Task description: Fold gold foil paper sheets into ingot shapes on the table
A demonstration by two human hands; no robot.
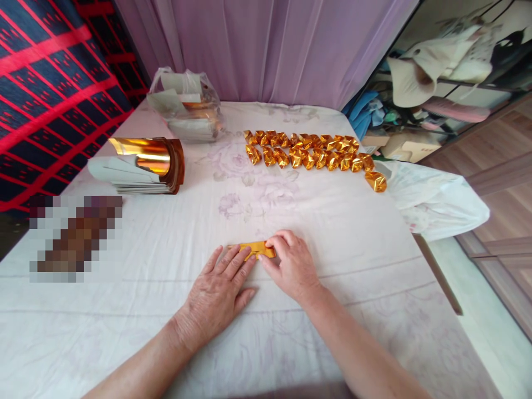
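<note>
A narrow folded strip of gold foil paper (256,247) lies flat on the white floral sheet (332,233). My left hand (218,293) rests palm down, its fingertips pressing the strip's left part. My right hand (291,266) curls over the strip's right end, fingers bent and pinching it. Farther back, two rows of several finished folded gold pieces (310,151) lie side by side, one more (376,181) at the right end.
A stack of curled gold and silver foil sheets (143,165) sits at the left. A clear plastic bag with more sheets (186,105) stands behind it. Purple curtain at the back, red patterned cloth left, cluttered shelf right. The bed edge drops at the right.
</note>
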